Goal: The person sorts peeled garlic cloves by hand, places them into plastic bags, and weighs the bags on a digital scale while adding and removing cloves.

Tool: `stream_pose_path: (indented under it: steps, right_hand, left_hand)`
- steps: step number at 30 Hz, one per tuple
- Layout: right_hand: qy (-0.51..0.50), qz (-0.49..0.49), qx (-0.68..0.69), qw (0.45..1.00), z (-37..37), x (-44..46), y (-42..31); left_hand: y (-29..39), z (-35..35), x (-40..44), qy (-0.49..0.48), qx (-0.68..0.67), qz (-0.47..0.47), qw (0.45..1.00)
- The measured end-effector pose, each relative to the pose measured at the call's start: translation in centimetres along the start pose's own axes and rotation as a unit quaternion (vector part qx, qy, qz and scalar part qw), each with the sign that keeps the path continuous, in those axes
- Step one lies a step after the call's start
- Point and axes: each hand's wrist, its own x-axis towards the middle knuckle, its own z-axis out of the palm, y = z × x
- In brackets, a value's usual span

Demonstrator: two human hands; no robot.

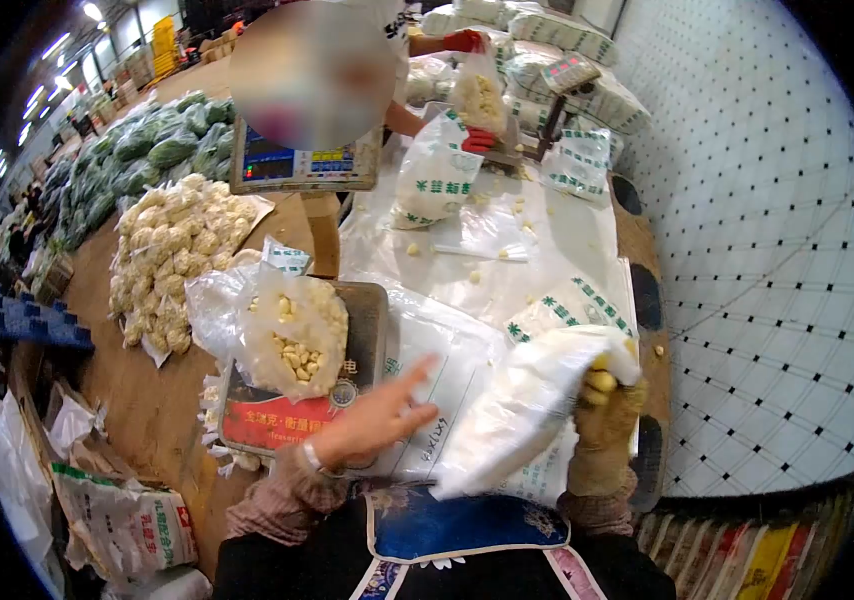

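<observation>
My left hand (372, 412) is bare and open, its fingers spread over the white plastic sheets (437, 370) on the table. My right hand (609, 415), in a yellowish-brown glove, is closed on the top of a white plastic bag (522, 405). This bag hangs tilted in front of my apron, and its contents are hidden. To the left of my left hand, an open clear bag of peeled garlic cloves (297, 350) rests on a scale (257, 415) with a red label. Beyond my right hand lies a printed white bag (577, 305).
Across the table, a person's red-gloved hand (477, 140) is beside a bag of garlic (479, 95). A printed bag (437, 170) stands near a second scale (307, 170). Bagged garlic (172, 250) is piled at left, green-bagged goods (137, 150) behind. A tiled wall (757, 250) bounds the right.
</observation>
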Motion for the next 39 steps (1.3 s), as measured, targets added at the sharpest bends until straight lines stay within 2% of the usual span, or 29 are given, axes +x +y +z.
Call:
stream_pose_path:
  steps: [1,2,3,5,6,7,8,9,10,11,12,13,15,17,19,21,22,24,25,26,27,28,29,30,31,33,35,37,39]
  right_hand:
    - [0.048,0.008,0.011,0.999,0.3,-0.3,0.8]
    - [0.088,0.01,0.003,0.996,-0.8,-0.5,1.0]
    - [0.127,0.011,-0.004,0.992,-2.6,-0.6,1.3]
    - [0.185,0.028,-0.049,0.981,-6.9,-2.1,1.4]
    - [0.215,0.026,-0.105,0.971,-8.5,-3.2,1.4]
    - [0.222,0.049,-0.152,0.962,-9.4,-4.3,0.8]
    - [0.174,0.086,-0.199,0.961,-10.1,-5.5,-0.4]
    - [0.128,0.125,-0.244,0.953,-10.0,-6.6,-1.7]
    - [0.133,0.123,-0.242,0.953,-10.2,-7.0,-3.7]
    - [0.135,0.218,-0.414,0.873,-10.5,-7.0,-6.0]
    - [0.13,0.302,-0.569,0.754,-10.3,-6.7,-7.6]
    - [0.099,0.333,-0.67,0.656,-8.1,-5.9,-9.0]
    - [0.033,0.175,-0.735,0.655,-9.6,-3.7,-12.7]
    - [0.113,0.018,-0.815,0.569,-8.8,0.8,-12.6]
    - [0.023,0.016,-0.747,0.664,-6.1,4.9,-10.6]
    - [-0.071,0.052,-0.748,0.657,-8.8,9.6,-8.8]
    - [-0.074,0.059,-0.744,0.661,-7.7,10.3,-8.0]
    - [-0.12,0.16,-0.652,0.731,-7.0,12.3,-7.1]
    - [-0.134,0.195,-0.617,0.75,-7.7,14.0,-6.7]
    - [-0.128,0.236,-0.691,0.671,-11.5,17.6,-5.9]
    - [-0.12,0.272,-0.756,0.584,-14.2,20.8,-5.2]
    - [-0.121,0.27,-0.754,0.587,-14.8,22.9,-4.5]
    - [-0.092,0.19,-0.741,0.638,-15.5,24.9,-3.6]
    - [-0.06,0.109,-0.72,0.683,-16.1,26.9,-2.4]
    - [-0.063,0.109,-0.716,0.687,-16.8,29.2,-1.0]
    - [0.017,0.103,-0.83,0.548,-18.5,33.9,2.3]
    - [0.026,0.099,-0.809,0.579,-20.7,36.7,4.8]
    - [0.085,0.04,-0.893,0.441,-20.7,36.6,6.9]
    - [0.105,0.07,-0.886,0.447,-21.7,36.5,8.0]
  left_hand:
    - [-2.1,2.1,0.3,-0.094,-0.181,0.0,0.979]
    - [-4.1,4.1,0.5,-0.187,-0.384,-0.042,0.903]
    - [-6.2,6.2,0.8,-0.262,-0.519,-0.108,0.807]
    - [-7.2,8.2,1.9,-0.204,-0.666,-0.15,0.702]
    - [-6.0,7.9,2.0,-0.213,-0.663,-0.148,0.702]
    - [-3.9,7.2,1.8,-0.175,-0.585,-0.144,0.779]
    - [-2.7,6.6,2.1,-0.133,-0.499,-0.138,0.845]
    - [-2.5,6.4,2.6,-0.137,-0.499,-0.139,0.844]
    - [-2.4,6.0,3.1,-0.146,-0.407,-0.104,0.896]
    - [-2.2,5.7,3.6,-0.153,-0.309,-0.066,0.936]
    - [-1.7,5.7,4.2,-0.13,-0.127,0.041,0.983]
    - [-1.4,6.4,4.7,-0.131,-0.125,0.043,0.982]
    - [-1.0,8.4,5.7,-0.036,-0.049,0.182,0.981]
    - [0.0,9.4,7.5,-0.015,-0.045,0.192,0.98]
    - [0.3,9.6,10.3,0.002,-0.055,0.104,0.993]
    - [-0.6,9.4,14.2,0.024,-0.083,0.035,0.996]
    - [-0.6,8.8,16.0,0.053,-0.085,-0.004,0.995]
    - [-2.1,9.1,18.2,0.086,-0.087,-0.054,0.991]
    - [-3.6,10.0,19.3,0.166,-0.093,-0.091,0.977]
    - [-4.7,10.4,20.1,0.245,-0.097,-0.124,0.956]
    - [-5.2,10.5,20.3,0.247,-0.094,-0.125,0.956]
    - [-5.8,10.7,20.2,0.262,-0.122,-0.132,0.948]
    - [-6.4,10.8,20.3,0.276,-0.149,-0.139,0.939]
    - [-5.2,9.9,20.1,0.225,-0.171,-0.195,0.939]
    - [-5.5,9.8,20.2,0.227,-0.166,-0.198,0.939]
    - [-6.5,10.0,19.6,0.257,-0.206,-0.109,0.938]
    - [-7.2,9.7,18.4,0.271,-0.219,-0.115,0.93]
    - [-8.2,9.3,17.6,0.282,-0.237,-0.122,0.922]
    - [-9.0,9.1,17.3,0.311,-0.255,-0.096,0.911]
